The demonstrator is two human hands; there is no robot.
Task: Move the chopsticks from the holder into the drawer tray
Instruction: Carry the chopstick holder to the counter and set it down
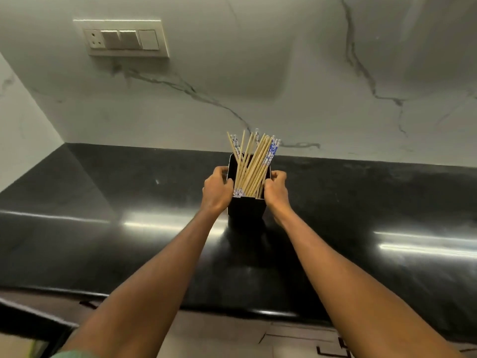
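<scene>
A black square holder (246, 209) stands on the glossy black countertop (129, 228) near the marble wall. Several bamboo chopsticks (251, 165), some with blue-and-white patterned ends, stick up out of it and lean in different directions. My left hand (218, 191) clasps the holder's left side at the rim. My right hand (276, 189) clasps its right side, fingers curled over the rim beside the chopsticks. Both arms reach straight forward. No drawer tray is in view.
A switch and socket plate (124, 38) is set in the marble wall at the upper left. The counter's front edge (232, 310) runs across the lower frame, with cabinet fronts (296, 339) below it. A side wall closes the counter at the far left.
</scene>
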